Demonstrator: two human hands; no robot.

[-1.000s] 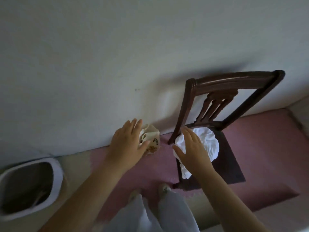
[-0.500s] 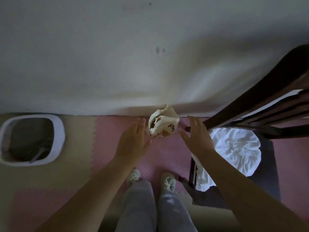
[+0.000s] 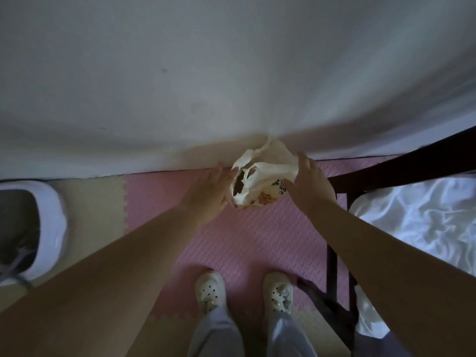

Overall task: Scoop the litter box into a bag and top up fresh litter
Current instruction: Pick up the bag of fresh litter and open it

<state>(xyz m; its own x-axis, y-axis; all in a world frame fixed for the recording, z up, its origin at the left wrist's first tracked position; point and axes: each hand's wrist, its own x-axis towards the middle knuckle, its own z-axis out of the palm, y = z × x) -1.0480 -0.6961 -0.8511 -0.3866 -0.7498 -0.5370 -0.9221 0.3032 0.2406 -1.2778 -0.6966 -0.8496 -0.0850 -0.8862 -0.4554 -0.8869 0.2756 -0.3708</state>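
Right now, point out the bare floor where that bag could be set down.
Free: the pink mat between the bag and the shoes; the beige mat between litter box and pink mat. Crowded: right side, chair and cloth; left hand and right hand flank the bag.

head cam | steep downward | near | facing wall, mat

Litter box, 9 o'clock: cut off by left edge. Chair, 3 o'clock: cut off by right edge. Bag print: illegible.
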